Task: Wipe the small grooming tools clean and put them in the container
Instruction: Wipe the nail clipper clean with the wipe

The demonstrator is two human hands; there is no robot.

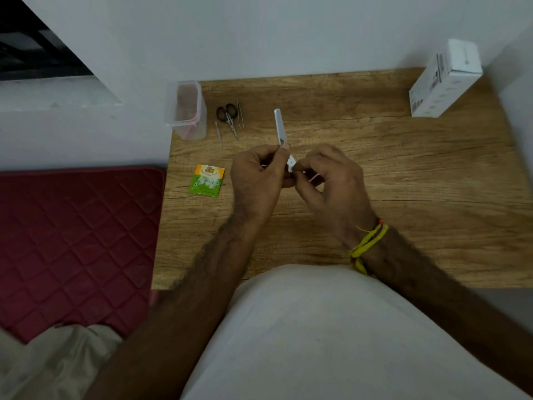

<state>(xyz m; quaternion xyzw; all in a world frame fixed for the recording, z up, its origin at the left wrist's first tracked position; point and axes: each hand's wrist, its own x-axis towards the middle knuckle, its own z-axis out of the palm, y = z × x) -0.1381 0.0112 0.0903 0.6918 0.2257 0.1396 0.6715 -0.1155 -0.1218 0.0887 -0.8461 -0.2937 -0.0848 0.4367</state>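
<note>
Grooming tool in hand [280, 127]: a slim white stick-like piece, perhaps a file or small razor, held above the wooden table [403, 174] near its middle, its far end pointing away from the person and slightly left. By its look it is light and stiff, thin enough to flex or snap if bent, with a smooth surface likely to slide between fingers. The left hand [256, 180] pinches it at the lower part, thumb and fingertips curled round the shaft, which seems the sensible place to hold: near the end being worked, away from any sharp edge. The right hand [331, 180] has its fingers curled on a small white wipe [292, 164] pressed against the tool's near end; how much of the tool the wipe covers is hidden by the fingers. Further out, at the table's back left, lie the small scissors [227, 115] with black handles, a thin metal pick [218, 133] beside them on the left and tweezers [240, 112] on the right, all light, hard, pointed things best lifted by their middles or handles. Just left of these stands the clear plastic container [186, 109], open on top, with something reddish inside that I cannot identify. A green and orange sachet [207, 180] lies left of the hands, and a white box [444, 79] stands at the far right corner
</note>
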